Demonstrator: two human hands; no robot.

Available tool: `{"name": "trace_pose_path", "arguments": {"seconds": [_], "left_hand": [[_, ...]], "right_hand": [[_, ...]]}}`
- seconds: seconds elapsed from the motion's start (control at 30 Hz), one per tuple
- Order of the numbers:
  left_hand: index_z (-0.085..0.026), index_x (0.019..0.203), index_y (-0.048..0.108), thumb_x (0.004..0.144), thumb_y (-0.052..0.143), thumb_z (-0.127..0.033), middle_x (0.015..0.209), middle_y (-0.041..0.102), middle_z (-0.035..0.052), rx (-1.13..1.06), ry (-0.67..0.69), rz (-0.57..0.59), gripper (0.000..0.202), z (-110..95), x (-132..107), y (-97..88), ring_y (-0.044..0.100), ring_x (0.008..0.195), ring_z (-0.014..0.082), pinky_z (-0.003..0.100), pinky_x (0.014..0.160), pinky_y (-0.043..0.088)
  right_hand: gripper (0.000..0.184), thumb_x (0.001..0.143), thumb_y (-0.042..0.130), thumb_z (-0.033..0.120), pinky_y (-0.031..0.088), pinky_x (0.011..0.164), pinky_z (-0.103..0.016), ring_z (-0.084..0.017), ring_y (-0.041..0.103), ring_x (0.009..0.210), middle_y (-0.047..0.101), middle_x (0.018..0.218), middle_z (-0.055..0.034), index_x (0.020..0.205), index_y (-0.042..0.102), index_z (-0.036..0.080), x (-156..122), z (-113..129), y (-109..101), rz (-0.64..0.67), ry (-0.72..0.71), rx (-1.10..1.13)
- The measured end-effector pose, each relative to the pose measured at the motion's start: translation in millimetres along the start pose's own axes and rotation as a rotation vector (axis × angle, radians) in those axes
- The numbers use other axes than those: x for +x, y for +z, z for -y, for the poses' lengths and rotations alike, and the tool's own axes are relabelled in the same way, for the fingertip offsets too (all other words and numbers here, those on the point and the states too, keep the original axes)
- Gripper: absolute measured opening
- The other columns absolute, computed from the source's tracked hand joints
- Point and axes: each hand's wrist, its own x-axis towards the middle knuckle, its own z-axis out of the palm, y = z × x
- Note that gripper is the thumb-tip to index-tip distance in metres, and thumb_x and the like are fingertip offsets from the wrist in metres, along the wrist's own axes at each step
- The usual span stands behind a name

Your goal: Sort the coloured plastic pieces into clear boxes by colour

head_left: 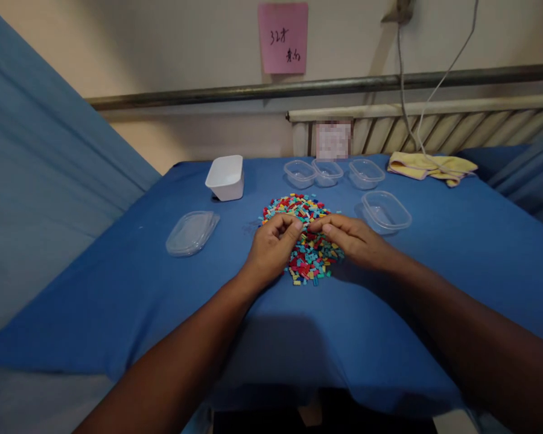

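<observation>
A heap of small coloured plastic pieces (304, 211), red, yellow, teal and blue, lies in the middle of the blue-covered table (117, 289). My left hand (271, 247) rests on the heap's left side with fingers curled in a pinch. My right hand (355, 238) lies on the right side, fingers pressed together, its fingertips meeting those of the left over the heap. What the fingers pinch is too small to make out.
A white tub (226, 176) stands at the back left, a clear lid (191, 232) lies to the left. Three clear containers (326, 172) line the back, and another clear container (386, 211) sits right of the heap. A yellow cloth (429, 166) and cable lie at the far right.
</observation>
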Motion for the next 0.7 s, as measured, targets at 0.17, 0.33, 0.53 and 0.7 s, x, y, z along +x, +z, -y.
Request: {"name": "trace_pose_path", "arguments": {"seconds": [0.17, 0.33, 0.53, 0.7], "left_hand": [[-0.018, 0.094, 0.070, 0.098, 0.067, -0.047, 0.075, 0.063, -0.0006, 0.080, 0.000, -0.030, 0.029, 9, 12, -8.9, 0.051, 0.067, 0.0137, 0.027, 0.064, 0.041], [-0.017, 0.095, 0.074, 0.094, 0.072, -0.041, 0.077, 0.064, -0.0001, 0.137, -0.005, 0.304, 0.025, -7, 7, -28.2, 0.054, 0.068, 0.0127, 0.027, 0.065, 0.042], [-0.021, 0.111, 0.078, 0.093, 0.073, -0.032, 0.078, 0.066, -0.0023, 0.401, -0.022, 0.739, 0.022, -30, -8, -41.9, 0.056, 0.067, 0.0131, 0.026, 0.062, 0.039], [-0.023, 0.105, 0.077, 0.095, 0.073, -0.029, 0.095, 0.076, 0.0004, 0.749, 0.189, 0.789, 0.013, -40, -13, -40.1, 0.066, 0.081, 0.0172, 0.030, 0.070, 0.042]], "right_hand": [[0.029, 0.104, 0.060, 0.032, 0.058, 0.087, -0.037, -0.022, 0.074, 0.097, 0.083, 0.115, -0.0058, 0.123, 0.081, 0.024, -1, -5, -14, -0.004, -0.075, -0.103], [0.018, 0.100, 0.067, 0.029, 0.050, 0.071, -0.030, -0.018, 0.069, 0.077, 0.079, 0.090, -0.0024, 0.109, 0.082, 0.023, -13, -1, -29, 0.331, -0.093, -0.372], [0.016, 0.099, 0.070, 0.022, 0.044, 0.073, -0.030, -0.019, 0.068, 0.081, 0.078, 0.094, -0.0029, 0.112, 0.078, 0.024, -18, -3, -23, 0.392, -0.079, -0.641], [0.010, 0.097, 0.070, 0.020, 0.039, 0.070, -0.030, -0.019, 0.067, 0.079, 0.078, 0.092, -0.0029, 0.104, 0.076, 0.023, -17, 3, -20, 0.389, -0.038, -0.689]]}}
